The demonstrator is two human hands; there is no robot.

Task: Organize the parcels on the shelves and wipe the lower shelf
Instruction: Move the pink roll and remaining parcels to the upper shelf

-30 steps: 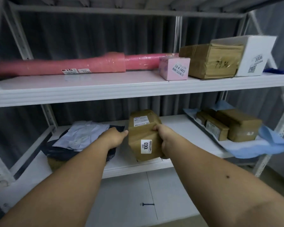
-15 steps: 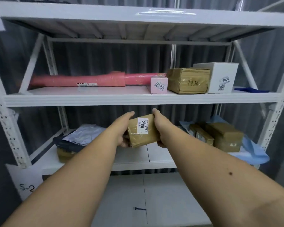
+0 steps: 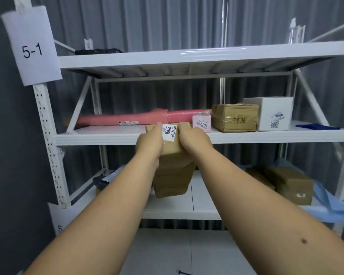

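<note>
The left hand point(image 3: 150, 142) and right hand point(image 3: 195, 140) gripped a brown parcel point(image 3: 172, 165) from either side, fingers curled over its top end, where a white label read 1003. The parcel hung tilted in the air, its top end level with the middle shelf point(image 3: 107, 138). Just beyond the hands lay a pink roll point(image 3: 143, 119), a pink box point(image 3: 202, 123) to their right. Below the right arm, two brown boxes point(image 3: 290, 183) sat on the lower shelf point(image 3: 201, 207).

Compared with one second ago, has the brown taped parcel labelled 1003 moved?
Yes. The brown taped parcel labelled 1003 went up from the lower shelf to the middle shelf's front edge.
</note>
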